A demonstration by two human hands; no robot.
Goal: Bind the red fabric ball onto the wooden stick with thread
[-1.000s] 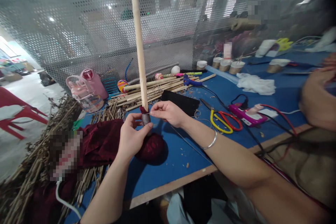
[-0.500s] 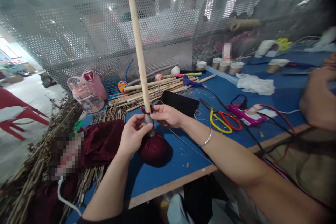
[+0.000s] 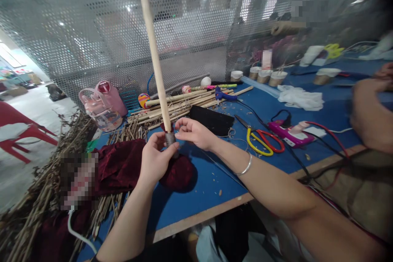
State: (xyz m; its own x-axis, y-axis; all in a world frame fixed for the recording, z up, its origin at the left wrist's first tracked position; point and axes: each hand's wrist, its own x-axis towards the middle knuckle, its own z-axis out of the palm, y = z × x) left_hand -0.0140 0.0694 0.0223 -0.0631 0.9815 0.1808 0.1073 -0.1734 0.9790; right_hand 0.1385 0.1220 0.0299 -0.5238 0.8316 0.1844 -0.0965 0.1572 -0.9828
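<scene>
A wooden stick (image 3: 153,49) rises, leaning left, from a round dark-red cloth-covered head (image 3: 178,174) resting on the table. Grey cord (image 3: 170,139) is wound in a band around the cloth neck where stick and head meet. My left hand (image 3: 156,155) is closed around this neck, thumb in front. Close by on the right, my right hand (image 3: 195,133) pinches with thumb and forefinger, seemingly on the thin cord; its fingertips are partly hidden. A loose strand of cord (image 3: 219,166) trails over the table below my right wrist. Dark-red velvet cloth (image 3: 121,166) lies left of my left hand.
Behind are peeled sticks (image 3: 181,104), a black sheet (image 3: 211,120) and a blue glue gun (image 3: 224,95). Scissors (image 3: 258,141) and a purple power strip (image 3: 288,135) lie right. Dry branches (image 3: 46,176) and a pink bottle (image 3: 102,110) stand left. Another person's arm (image 3: 371,110) is far right.
The stick's top has swung left, and its neck has shifted slightly left with my left hand. My right fingers have moved a little away from the stick's base.
</scene>
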